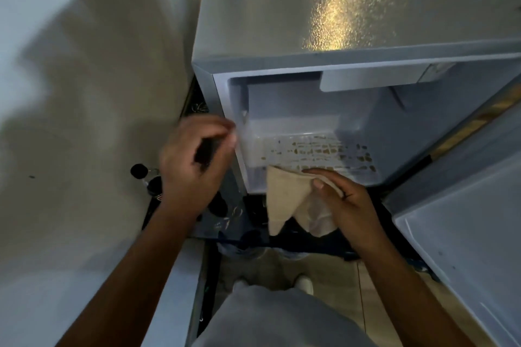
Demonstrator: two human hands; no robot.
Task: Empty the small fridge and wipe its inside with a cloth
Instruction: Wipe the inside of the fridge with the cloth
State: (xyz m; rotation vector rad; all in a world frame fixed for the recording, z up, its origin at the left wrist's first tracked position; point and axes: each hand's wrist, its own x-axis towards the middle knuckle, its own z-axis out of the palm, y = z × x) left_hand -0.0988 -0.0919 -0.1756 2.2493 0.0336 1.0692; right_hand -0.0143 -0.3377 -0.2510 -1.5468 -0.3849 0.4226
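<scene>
Head view: fridge (282,70) is seen from above, door (465,234) swung open to the right, so the cavity is reachable by both hands. Cavity looks emptied; only the tray (310,149) is seen, dotted with brown stains.

Cloth (284,194) is pinched by the right hand (346,205), thumb on top and fingers underneath, most of it hanging below the fingers. Its top edge is laid on the tray's front lip, just ahead of the fingertips, probably staged for a wipe over the stains.

Left hand (194,160) is curled loosely at the fridge's left front edge, just beside the tray corner. Blur hides any grip; likely steadying the tray, but contact cannot be told.

Judged stage: emptying done, wiping barely begun.
</scene>
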